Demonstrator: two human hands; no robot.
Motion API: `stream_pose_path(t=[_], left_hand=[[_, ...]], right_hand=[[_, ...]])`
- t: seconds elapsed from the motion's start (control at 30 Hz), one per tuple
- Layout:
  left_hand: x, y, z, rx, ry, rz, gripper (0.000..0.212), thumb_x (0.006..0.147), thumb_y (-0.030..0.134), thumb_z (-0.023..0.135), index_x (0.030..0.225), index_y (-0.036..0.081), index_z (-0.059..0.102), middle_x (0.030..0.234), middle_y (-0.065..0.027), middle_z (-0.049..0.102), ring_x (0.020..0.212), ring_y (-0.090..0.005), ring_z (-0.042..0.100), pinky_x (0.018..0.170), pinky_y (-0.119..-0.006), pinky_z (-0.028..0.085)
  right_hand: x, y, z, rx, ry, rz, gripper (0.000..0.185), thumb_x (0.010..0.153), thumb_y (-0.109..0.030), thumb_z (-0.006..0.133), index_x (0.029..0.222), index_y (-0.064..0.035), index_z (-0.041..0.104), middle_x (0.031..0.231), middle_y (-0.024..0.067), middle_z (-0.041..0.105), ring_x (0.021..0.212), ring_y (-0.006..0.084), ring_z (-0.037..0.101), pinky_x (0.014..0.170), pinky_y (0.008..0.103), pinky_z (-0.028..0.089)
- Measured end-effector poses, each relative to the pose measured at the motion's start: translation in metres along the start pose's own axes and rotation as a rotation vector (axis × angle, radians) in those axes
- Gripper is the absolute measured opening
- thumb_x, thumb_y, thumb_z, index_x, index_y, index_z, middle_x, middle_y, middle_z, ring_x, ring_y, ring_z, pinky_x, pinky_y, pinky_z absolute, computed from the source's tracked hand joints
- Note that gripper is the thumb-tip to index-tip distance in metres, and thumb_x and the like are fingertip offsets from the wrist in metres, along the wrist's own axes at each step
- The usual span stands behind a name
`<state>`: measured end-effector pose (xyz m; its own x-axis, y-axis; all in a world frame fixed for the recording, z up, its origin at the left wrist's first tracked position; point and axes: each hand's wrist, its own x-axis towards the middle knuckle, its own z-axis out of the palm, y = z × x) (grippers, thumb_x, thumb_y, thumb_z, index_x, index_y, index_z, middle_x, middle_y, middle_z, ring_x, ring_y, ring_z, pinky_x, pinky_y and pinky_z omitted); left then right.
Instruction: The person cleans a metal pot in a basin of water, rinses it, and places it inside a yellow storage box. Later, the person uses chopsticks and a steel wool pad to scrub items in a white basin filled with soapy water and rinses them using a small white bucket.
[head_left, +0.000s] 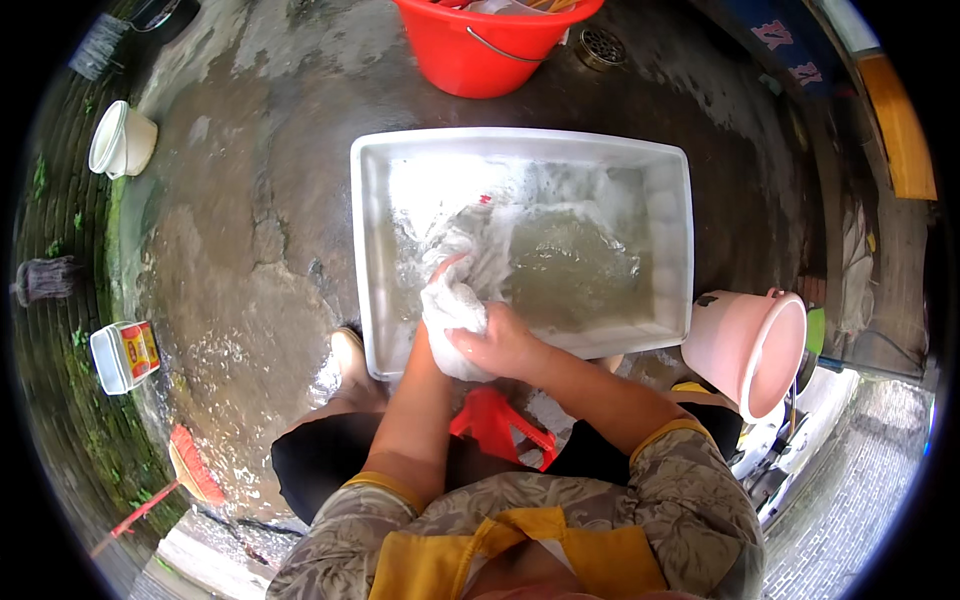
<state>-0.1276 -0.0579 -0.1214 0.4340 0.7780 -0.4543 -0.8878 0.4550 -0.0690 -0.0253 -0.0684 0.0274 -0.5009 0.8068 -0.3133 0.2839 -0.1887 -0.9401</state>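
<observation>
A large white plastic tub (521, 136) with cloudy, sudsy water stands on the wet floor in front of me. Over the tub's near left part, my right hand (504, 343) grips a bunched wet white cloth (456, 306). My left hand (448, 268) is at the upper end of this bundle, mostly covered by it, with some reddish skin showing. More pale cloth trails from there into the water, and a small red mark or piece (485, 199) shows near it. Beneath my forearms, part of a red plastic stool (491, 424) shows between my knees.
A red bucket (480, 52) holding things stands beyond the tub, beside a round metal drain cover (601, 49). A pink bucket (716, 345) leans at the right. Leftward are a white bucket (135, 142), a white box (112, 364) and a red broom (196, 465).
</observation>
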Motion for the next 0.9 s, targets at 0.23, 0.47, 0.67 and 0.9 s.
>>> stream_pose_path(t=[0.23,0.47,0.67,0.9], left_hand=[[0.014,-0.021,0.023,0.293,0.289,0.244,0.043,0.084,0.033,0.054,0.112,0.001,0.050,0.100,-0.0142,0.058,0.089,-0.0258,0.056,0.079,-0.036,0.045],[0.022,-0.075,0.020,0.879,0.461,0.517,0.039,0.081,0.018,0.057,0.113,-0.002,0.047,0.099,-0.0104,0.057,0.090,-0.0194,0.054,0.077,-0.032,0.043],[0.019,-0.095,-0.037,1.108,0.618,0.227,0.039,0.079,0.021,0.057,0.110,0.000,0.048,0.107,-0.0161,0.055,0.099,-0.0241,0.052,0.084,-0.033,0.040],[0.009,-0.035,-0.034,0.518,0.797,0.064,0.041,0.083,0.035,0.051,0.114,0.009,0.048,0.117,-0.0102,0.052,0.108,-0.0208,0.047,0.091,-0.035,0.035]], right_hand=[[0.087,0.066,-0.028,-0.643,0.453,-0.220,0.028,0.077,-0.020,0.056,0.101,-0.0056,0.058,0.087,0.0176,0.063,0.076,0.0324,0.061,0.069,0.0362,0.049],[0.113,0.152,-0.142,-0.874,0.291,0.372,0.038,0.083,-0.032,0.050,0.113,-0.0070,0.051,0.099,0.0193,0.060,0.092,0.0372,0.057,0.079,0.0432,0.045],[0.151,0.156,-0.159,-1.184,-0.234,0.554,0.054,0.076,-0.033,0.057,0.123,-0.0101,0.043,0.113,0.0207,0.054,0.104,0.0358,0.052,0.089,0.0406,0.040],[0.195,0.143,-0.073,-1.191,0.022,0.381,0.056,0.073,-0.028,0.061,0.125,-0.0176,0.044,0.142,0.0117,0.020,0.126,0.0313,0.028,0.099,0.0518,0.027]])
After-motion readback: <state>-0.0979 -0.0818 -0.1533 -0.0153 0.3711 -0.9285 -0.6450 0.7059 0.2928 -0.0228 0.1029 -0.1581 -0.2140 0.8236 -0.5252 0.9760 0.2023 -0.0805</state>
